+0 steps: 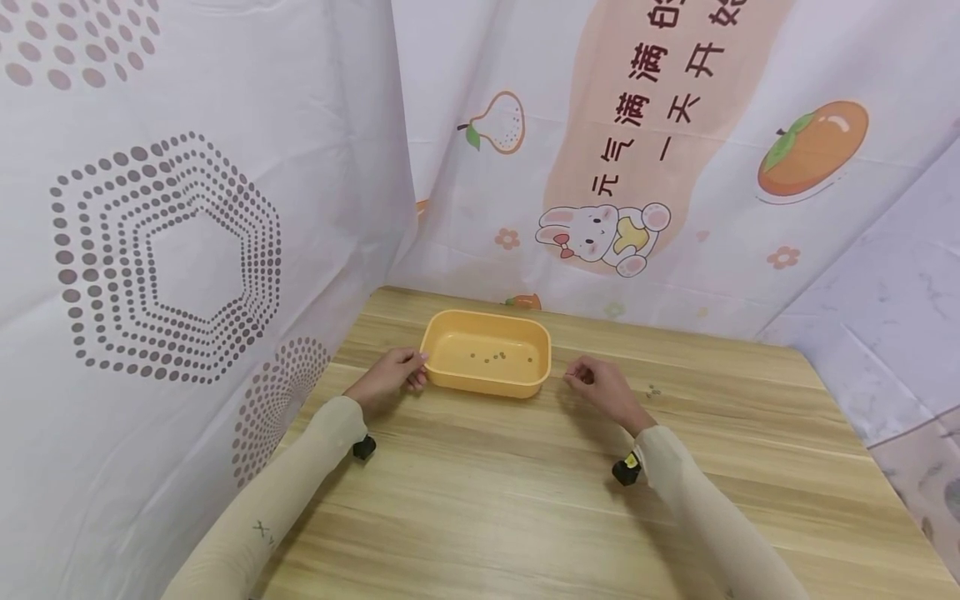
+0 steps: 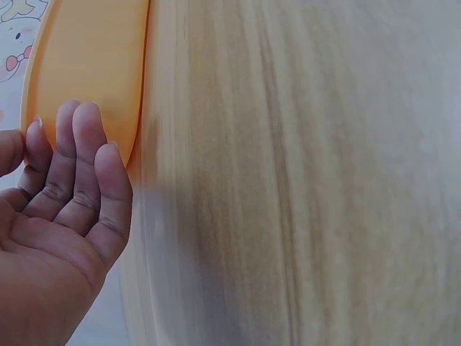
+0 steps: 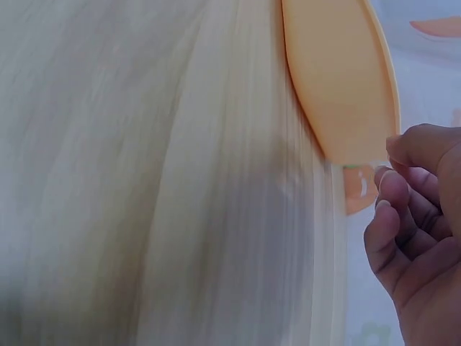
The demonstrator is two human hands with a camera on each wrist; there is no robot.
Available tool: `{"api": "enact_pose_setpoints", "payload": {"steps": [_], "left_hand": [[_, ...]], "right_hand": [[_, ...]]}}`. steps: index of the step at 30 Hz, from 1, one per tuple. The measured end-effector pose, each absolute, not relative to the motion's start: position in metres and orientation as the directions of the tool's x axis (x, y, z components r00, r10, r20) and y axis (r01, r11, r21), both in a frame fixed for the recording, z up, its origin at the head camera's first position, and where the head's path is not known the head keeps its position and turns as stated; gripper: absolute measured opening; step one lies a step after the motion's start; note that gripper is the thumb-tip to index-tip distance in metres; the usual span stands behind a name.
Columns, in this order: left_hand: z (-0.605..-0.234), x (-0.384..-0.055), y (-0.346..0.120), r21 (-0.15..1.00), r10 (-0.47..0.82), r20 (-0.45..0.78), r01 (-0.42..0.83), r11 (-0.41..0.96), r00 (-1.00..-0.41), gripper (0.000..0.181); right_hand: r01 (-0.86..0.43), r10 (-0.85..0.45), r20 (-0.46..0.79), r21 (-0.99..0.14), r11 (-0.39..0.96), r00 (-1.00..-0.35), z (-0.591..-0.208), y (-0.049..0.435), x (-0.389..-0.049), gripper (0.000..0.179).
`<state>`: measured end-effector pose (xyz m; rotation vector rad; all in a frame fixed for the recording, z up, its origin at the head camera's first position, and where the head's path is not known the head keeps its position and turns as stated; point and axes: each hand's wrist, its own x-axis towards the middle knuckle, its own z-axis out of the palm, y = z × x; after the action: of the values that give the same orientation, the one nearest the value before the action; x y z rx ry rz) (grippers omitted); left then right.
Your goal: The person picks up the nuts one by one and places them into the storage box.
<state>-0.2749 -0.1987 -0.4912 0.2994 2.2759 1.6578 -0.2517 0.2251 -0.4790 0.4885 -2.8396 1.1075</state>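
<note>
A shallow orange-yellow plastic tray (image 1: 487, 385) stands on the wooden table, with several tiny ring-like pieces (image 1: 502, 356) lying on its floor. At the tray's left end my left hand (image 1: 390, 373) pinches the rim between thumb and forefinger; in the left wrist view its other fingers (image 2: 90, 133) rest along the outer wall. My right hand (image 1: 603, 387) hovers just off the right end of the tray, thumb and forefinger close together and the other fingers (image 3: 385, 223) curled. Whether a small piece sits between those fingertips cannot be seen.
More tiny pieces (image 1: 653, 390) lie on the table (image 1: 480, 500) to the right of my right hand. A printed white cloth (image 1: 465, 217) hangs behind the table, and another patterned cloth (image 1: 225, 250) hangs close on the left.
</note>
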Motion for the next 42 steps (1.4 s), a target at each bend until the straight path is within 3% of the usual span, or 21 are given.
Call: {"api": "enact_pose_setpoints", "payload": {"steps": [42], "left_hand": [[-0.492, -0.277, -0.199, 0.949, 0.360, -0.104, 0.016, 0.316, -0.927, 0.041]], "right_hand": [[-0.108, -0.070, 0.090, -0.559, 0.822, -0.994, -0.500, 0.354, -0.232, 0.024]]}}
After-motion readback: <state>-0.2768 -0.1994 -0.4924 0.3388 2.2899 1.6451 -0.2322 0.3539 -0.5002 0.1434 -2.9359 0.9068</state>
